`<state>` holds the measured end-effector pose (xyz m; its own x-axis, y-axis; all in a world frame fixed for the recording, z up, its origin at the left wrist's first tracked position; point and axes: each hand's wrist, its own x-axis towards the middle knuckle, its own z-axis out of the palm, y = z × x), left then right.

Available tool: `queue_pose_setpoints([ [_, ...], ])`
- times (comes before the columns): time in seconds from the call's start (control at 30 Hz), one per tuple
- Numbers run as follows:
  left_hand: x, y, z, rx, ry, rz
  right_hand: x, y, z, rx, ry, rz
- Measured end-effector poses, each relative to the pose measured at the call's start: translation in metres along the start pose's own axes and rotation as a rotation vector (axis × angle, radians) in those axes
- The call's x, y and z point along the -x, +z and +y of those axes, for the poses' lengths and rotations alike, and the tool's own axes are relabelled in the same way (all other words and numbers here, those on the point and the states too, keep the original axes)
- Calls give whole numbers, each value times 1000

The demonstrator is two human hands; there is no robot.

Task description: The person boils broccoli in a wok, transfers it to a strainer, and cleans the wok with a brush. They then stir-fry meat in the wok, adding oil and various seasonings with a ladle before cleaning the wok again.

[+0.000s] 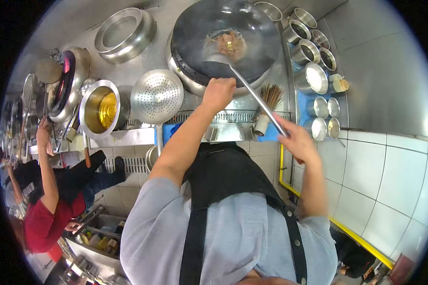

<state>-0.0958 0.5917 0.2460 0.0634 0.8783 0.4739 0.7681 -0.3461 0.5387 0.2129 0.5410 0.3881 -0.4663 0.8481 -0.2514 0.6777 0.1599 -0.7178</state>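
Note:
A large dark wok [195,33] sits tilted on the burner ring, with browned food pieces [228,45] and some liquid in its bottom. My left hand [219,92] is closed at the wok's near rim; the exact grip is partly hidden by the hand. In my right hand [297,141] is the end of the long handle of a metal wok ladle [252,92]. The ladle's head rests inside the wok, just on the near side of the food. A bamboo wok brush [270,99] stands beneath the handle, left of my right hand.
A perforated skimmer [157,97] lies left of my left arm, beside a pot of yellow oil [108,110]. Metal seasoning containers [313,78] line the right wall. A co-worker in a red shirt [45,223] stands at the left burner. A yellow pipe [352,237] runs along the right.

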Motion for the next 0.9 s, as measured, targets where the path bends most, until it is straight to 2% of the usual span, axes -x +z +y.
queue_pose_setpoints([
  [0.07, -3, -2, 1, -4, -88, -71, -36, 19, 13, 198, -86, 77],
  [0.1, -1, -11, 11, 16, -56, -50, -54, 19, 6, 200, -85, 80],
  [0.17, 3, -10, 13, 28, -77, -69, -68, 32, -7, -44, 229, 89],
  [0.2, -3, -9, 9, 30, -82, -56, -72, 41, -5, -48, 231, 85],
  [0.27, 1, 3, 4, 3, -104, -34, -81, 59, 9, -431, 136, 286],
  [0.3, 0, 0, 9, -38, -74, -28, -90, 62, 19, -119, 104, 358],
  [0.33, -6, -4, 12, -82, -37, -20, -106, 57, 14, -116, 77, 370],
  [0.4, -6, -5, 17, 9, 1, 16, -105, 71, 12, -298, 88, 349],
  [0.47, -7, 9, 7, 11, -59, 35, -98, 70, 4, -268, 135, 262],
  [0.53, -10, 6, 6, -41, -75, 62, -108, 58, -4, -498, 132, 87],
  [0.57, -9, -12, 18, -72, -87, -39, -109, 59, 4, -538, 80, 70],
  [0.6, -8, -24, 24, -102, -105, -152, -120, 52, -2, -532, 68, 68],
  [0.63, -3, -26, 26, -49, -29, -25, -123, 50, -9, -470, 68, 150],
  [0.7, 0, -12, 19, -48, -42, 1, -132, 60, -2, -398, 96, 270],
  [0.77, -6, -13, 14, -50, -55, 39, -157, 56, -12, -378, 96, 271],
  [0.87, -13, -17, 17, -21, -84, -43, -168, 40, -15, -286, 202, 187],
  [0.9, -10, -19, 20, 4, -45, -13, -162, 38, -5, -140, 93, 128],
])
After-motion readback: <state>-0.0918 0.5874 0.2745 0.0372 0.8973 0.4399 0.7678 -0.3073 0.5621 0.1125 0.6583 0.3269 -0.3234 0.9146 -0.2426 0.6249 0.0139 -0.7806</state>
